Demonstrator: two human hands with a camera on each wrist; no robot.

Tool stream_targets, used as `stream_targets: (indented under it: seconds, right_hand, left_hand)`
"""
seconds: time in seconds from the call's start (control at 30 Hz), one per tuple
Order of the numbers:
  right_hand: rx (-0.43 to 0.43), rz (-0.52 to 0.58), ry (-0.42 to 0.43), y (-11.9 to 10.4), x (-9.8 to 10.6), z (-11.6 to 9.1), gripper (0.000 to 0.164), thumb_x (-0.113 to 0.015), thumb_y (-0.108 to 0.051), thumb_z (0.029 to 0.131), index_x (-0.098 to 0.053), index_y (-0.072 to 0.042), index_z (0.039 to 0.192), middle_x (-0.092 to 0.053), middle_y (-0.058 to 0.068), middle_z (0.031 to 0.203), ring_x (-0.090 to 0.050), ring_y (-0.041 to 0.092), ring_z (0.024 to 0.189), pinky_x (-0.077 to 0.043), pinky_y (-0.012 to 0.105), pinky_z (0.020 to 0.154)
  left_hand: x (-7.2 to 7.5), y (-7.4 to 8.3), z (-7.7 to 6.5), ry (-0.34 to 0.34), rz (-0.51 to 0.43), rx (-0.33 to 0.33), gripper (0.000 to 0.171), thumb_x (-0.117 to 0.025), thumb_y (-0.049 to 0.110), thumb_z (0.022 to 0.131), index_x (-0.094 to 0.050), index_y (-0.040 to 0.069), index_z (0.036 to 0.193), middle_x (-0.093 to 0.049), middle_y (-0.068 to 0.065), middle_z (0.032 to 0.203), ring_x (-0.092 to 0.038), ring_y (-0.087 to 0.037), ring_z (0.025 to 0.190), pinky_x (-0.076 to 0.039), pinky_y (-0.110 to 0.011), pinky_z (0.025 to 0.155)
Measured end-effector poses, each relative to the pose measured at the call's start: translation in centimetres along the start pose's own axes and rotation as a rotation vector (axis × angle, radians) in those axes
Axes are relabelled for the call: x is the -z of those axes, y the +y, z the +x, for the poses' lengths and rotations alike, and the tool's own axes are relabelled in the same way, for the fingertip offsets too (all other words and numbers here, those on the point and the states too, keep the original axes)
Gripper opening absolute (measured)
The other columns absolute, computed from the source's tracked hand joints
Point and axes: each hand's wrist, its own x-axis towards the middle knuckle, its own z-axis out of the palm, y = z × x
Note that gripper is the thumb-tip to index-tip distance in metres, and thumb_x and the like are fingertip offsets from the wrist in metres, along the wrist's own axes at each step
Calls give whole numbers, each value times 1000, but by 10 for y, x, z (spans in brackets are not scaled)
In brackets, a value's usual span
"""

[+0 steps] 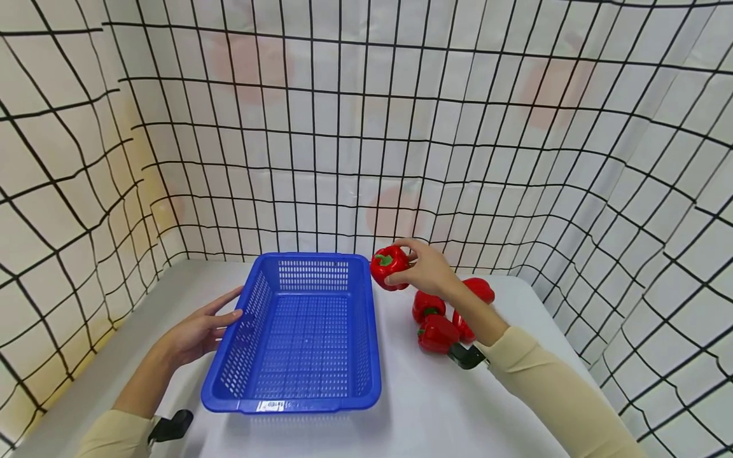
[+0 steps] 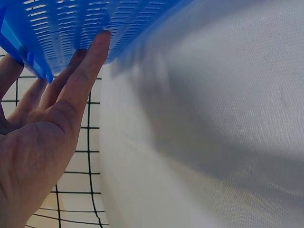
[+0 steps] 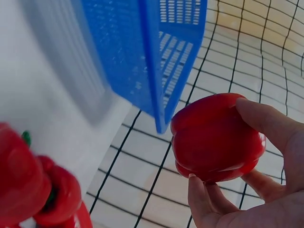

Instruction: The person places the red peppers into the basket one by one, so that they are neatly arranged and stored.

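mesh (image 1: pixel 338 94) stands behind the basket (image 1: pixel 309 346), loose peppers (image 1: pixel 438 334) and held pepper (image 1: pixel 387 272).

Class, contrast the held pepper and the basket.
The held pepper is red with a green stem; the basket is blue. The held pepper is rounded and smaller; the basket is rectangular. The right hand grips the held pepper; the left hand touches the basket. A hand touches each.

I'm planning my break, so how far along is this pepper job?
Just starting, apparently. Done: nothing visible; the blue basket shows no contents. In hand: the right hand holds one red pepper near the basket; the left hand touches the basket's left side. Left to do, probably: basketing that one and the other red peppers on the white table.
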Motion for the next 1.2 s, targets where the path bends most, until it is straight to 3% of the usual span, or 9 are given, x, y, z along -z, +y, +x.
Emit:
stream_targets:
  seconds: [0.57, 0.93, 1.2]
  right_hand:
    - [44, 187, -12, -50, -59, 35, 76, -86, -22, 77, -53, -18, 145, -63, 19, 132, -61, 35, 121, -59, 47, 92]
    - [-13, 367, 14, -69, -110, 48, 71, -87, -17, 77, -55, -16, 141, -65, 16, 134, -61, 33, 124, -58, 46, 96]
    - [-19, 386, 8, -82, -143, 56, 71, -86, -20, 80, -53, -16, 143, -64, 15, 137, -61, 33, 125, -58, 46, 96]
  left_hand:
    - [0, -2, 0, -6, 8, -17, 80, -55, 31, 105, -1, 24, 165, -65, -15, 133, -73, -32, 106, -60, -45, 91]
    - [2, -1, -1, -28, -6, -19, 79, -54, 30, 105, -3, 22, 165, -66, -14, 131, -73, -31, 107, -60, -45, 91]
    - [2, -2, 0, -21, -2, -16, 80, -56, 31, 105, -3, 24, 165, -62, -15, 137, -72, -33, 110, -59, -47, 93]
